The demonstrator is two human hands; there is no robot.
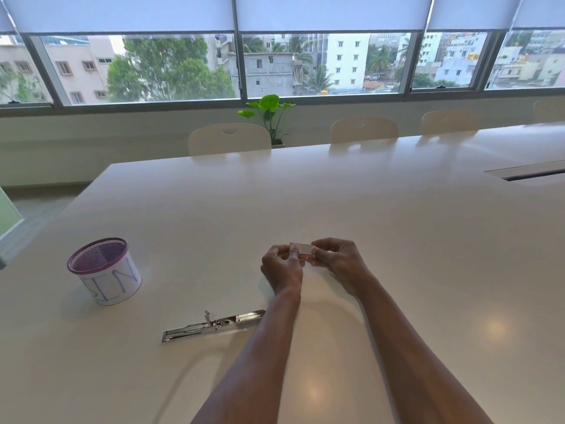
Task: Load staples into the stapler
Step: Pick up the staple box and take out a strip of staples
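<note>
Left hand (282,266) & right hand (337,260) both pinch-closed on small whitish staple box (302,249) between fingertips; light, crushable, grip the ends. Opened flat chrome metal stapler (214,325) lies below-left of left hand.

Soft daylight is coming in through the windows (171,67) under half-lowered blinds (122,12), leaving the room evenly lit. The glossy white table (336,203) is mirroring the chairs (229,139) and showing round ceiling-light glare spots near the bottom. Wide-angle distortion is bending the window frames at the edges; shadows are looking faint and diffuse.
</note>
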